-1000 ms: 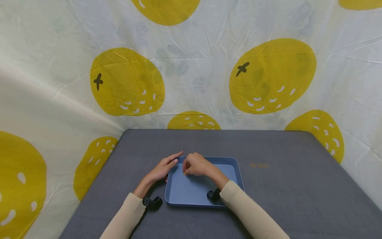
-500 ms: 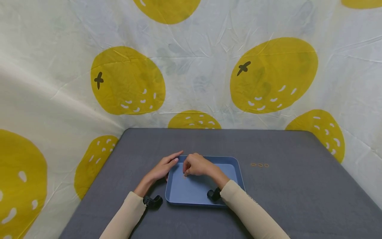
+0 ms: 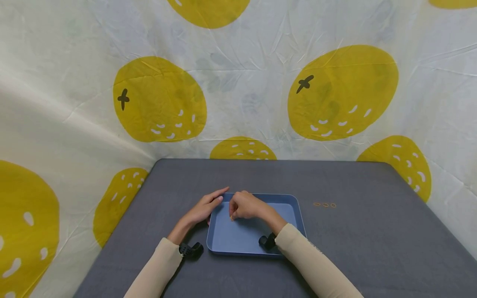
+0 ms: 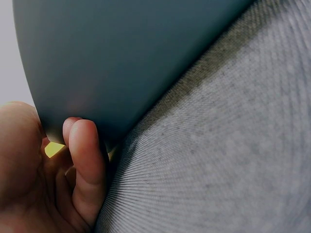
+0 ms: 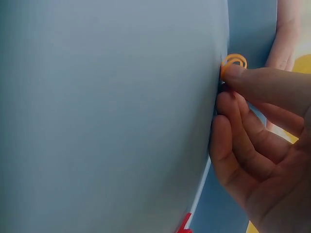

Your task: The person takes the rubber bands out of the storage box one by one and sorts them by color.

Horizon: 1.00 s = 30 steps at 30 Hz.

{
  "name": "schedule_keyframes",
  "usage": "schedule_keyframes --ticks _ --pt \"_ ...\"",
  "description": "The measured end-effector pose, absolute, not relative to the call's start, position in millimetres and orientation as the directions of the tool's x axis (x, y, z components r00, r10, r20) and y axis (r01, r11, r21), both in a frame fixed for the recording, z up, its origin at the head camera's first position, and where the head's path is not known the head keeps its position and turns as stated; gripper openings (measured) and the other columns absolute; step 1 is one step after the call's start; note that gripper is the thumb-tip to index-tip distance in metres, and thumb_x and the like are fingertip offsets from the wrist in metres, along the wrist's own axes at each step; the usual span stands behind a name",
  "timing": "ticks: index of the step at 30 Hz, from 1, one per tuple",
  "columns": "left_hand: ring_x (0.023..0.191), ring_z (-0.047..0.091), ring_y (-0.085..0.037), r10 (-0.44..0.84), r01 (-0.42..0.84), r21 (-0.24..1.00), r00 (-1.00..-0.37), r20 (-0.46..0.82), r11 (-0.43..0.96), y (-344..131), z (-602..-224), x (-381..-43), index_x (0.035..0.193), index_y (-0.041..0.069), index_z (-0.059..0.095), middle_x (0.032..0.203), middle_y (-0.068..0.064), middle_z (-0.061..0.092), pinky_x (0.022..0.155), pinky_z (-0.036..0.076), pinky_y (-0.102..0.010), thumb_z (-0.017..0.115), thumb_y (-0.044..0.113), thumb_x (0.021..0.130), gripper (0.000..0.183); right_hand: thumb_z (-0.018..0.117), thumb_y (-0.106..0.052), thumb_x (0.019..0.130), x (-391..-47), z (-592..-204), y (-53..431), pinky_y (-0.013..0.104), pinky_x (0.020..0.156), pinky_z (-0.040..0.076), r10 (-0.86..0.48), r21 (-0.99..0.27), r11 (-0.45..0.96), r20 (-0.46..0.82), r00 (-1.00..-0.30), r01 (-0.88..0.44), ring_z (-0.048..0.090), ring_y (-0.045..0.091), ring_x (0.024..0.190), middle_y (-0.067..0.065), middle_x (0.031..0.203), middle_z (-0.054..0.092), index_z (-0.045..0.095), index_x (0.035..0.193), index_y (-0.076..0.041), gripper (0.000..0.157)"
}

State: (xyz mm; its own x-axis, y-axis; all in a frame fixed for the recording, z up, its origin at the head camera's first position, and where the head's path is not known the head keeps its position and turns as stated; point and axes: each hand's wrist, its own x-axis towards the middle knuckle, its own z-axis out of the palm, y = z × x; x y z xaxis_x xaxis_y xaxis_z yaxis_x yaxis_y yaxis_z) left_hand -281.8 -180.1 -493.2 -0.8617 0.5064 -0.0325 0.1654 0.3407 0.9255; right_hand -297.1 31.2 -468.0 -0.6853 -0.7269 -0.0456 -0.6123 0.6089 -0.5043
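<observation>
My right hand [image 3: 244,205] reaches over the blue tray [image 3: 246,244] and pinches an orange rubber band [image 5: 236,59] between thumb and index finger. Looped rings of the band stick out past the thumb in the right wrist view, and the other fingers curl against the tray floor. My left hand [image 3: 203,209] grips the tray's left side. Its thumb lies by the rim, the index finger points forward, and the lower fingers [image 4: 85,150] press the outer wall in the left wrist view.
Three orange rubber bands [image 3: 326,205] lie in a row on the grey tabletop [image 3: 372,240], right of the tray. A small red thing [image 5: 184,224], partly cut off, shows at the bottom of the right wrist view. A fruit-patterned curtain [image 3: 246,103] hangs behind the table.
The right fingertips have shifted slightly, and the orange rubber band shows differently beneath them. The left hand and the tray keep their places.
</observation>
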Motion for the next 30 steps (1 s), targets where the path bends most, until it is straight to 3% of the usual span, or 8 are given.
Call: schedule_keyframes --ticks 19,30 --pt "0.038 0.047 -0.023 0.499 0.158 0.926 -0.866 -0.036 0.342 -180.2 -496.2 -283.3 0.151 0.021 0.034 0.153 -0.017 0.033 0.039 0.048 -0.04 0.037 0.024 0.106 0.045 0.078 -0.015 0.082 -297.6 -462.6 31.9 0.022 0.057 0.046 -0.7 -0.518 0.628 -0.051 -0.712 -0.58 0.057 0.006 0.061 -0.008 0.072 0.067 0.071 0.078 -0.015 0.007" --pt "0.038 0.047 -0.022 0.472 0.169 0.912 -0.881 -0.03 0.373 -183.4 -520.3 -294.5 0.147 0.038 0.036 0.154 -0.007 0.034 0.039 0.048 -0.042 0.039 0.039 0.104 0.043 0.076 -0.015 0.083 -296.2 -457.6 36.9 0.022 0.055 0.046 -0.715 -0.526 0.602 -0.018 -0.699 -0.601 0.057 0.006 0.06 -0.007 0.071 0.068 0.072 0.076 -0.016 0.008"
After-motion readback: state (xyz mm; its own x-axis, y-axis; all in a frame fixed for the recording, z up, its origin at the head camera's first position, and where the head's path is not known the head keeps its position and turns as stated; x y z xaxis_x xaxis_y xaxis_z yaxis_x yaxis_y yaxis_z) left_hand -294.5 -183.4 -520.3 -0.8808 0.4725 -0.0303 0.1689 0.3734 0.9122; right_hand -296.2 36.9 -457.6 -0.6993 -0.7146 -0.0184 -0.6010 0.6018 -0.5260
